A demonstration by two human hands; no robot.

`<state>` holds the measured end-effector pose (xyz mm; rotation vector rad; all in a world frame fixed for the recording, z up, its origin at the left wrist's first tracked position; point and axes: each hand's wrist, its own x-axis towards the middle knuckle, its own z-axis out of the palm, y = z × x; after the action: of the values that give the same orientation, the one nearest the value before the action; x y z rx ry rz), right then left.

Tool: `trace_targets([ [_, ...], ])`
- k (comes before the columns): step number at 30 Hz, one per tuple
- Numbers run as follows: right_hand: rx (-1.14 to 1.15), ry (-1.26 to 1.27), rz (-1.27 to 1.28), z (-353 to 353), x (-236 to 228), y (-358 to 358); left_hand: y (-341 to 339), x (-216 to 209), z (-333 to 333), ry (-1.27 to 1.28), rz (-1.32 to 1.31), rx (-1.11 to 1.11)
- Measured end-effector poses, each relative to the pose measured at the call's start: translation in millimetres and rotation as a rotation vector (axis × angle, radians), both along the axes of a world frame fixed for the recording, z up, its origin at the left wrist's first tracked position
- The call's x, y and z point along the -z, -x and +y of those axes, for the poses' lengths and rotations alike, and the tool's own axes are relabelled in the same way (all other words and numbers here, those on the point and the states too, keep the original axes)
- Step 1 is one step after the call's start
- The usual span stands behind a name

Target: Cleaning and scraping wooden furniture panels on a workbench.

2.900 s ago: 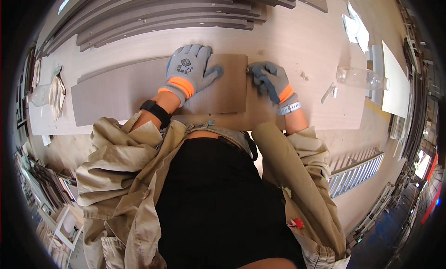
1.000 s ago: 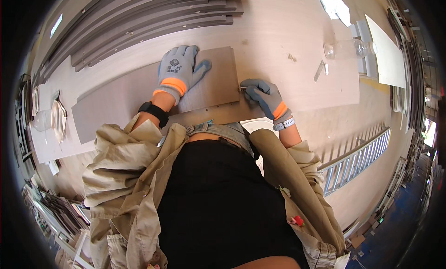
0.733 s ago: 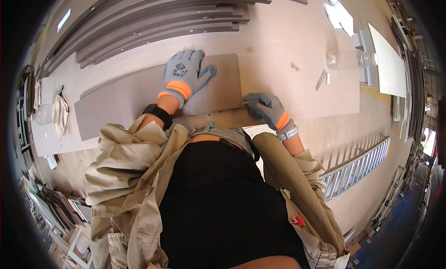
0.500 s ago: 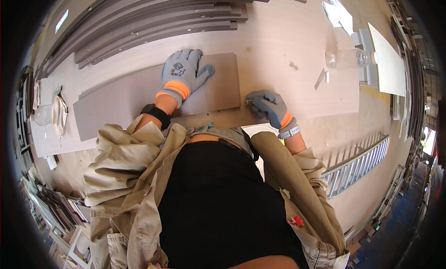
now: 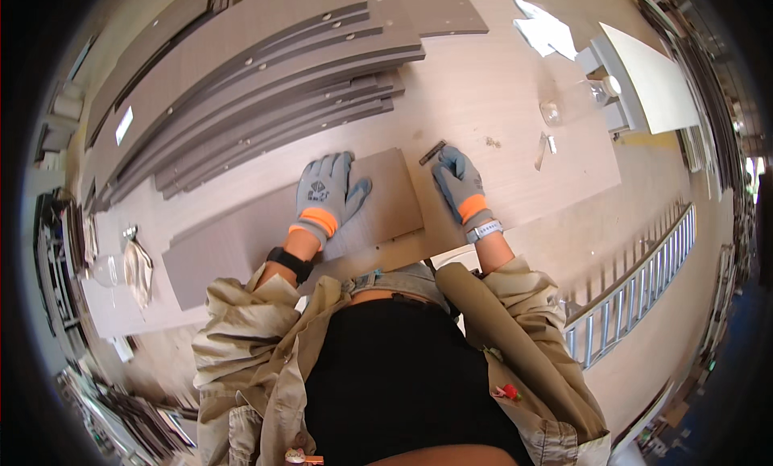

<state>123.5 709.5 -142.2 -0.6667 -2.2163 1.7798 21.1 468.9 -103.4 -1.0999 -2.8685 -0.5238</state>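
Note:
A grey-brown board lies flat on the pale table in front of me. My left hand, in a grey-blue glove with an orange cuff, rests on top of it with the fingers spread out. Just beyond the board's right end is my right hand, gloved the same way and closed. Out of its fingertips sticks a small, dark, narrow tool, tilted up to the right; its exact kind does not show. The gloved fingers cover its rear end.
Stacked grey-brown boards fill the far left. Farther right are a clear plastic bottle, a thin blade-like strip and white sheets. A cloth lies at the left end; a metal rack stands lower right.
My right hand has moved away from me along the board's right end, and the dark tool now shows more. My left hand stays on the board. The whole view has shifted.

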Motion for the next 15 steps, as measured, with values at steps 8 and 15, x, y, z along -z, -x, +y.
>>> trace_targets([
  [8,0.192,-0.495,-0.680,-24,-46,44,-4,-25,-75,-0.088,-0.130,-0.015],
  [15,0.092,-0.278,-0.831,30,3,71,-2,-26,-216,-0.214,-0.232,-0.373],
])
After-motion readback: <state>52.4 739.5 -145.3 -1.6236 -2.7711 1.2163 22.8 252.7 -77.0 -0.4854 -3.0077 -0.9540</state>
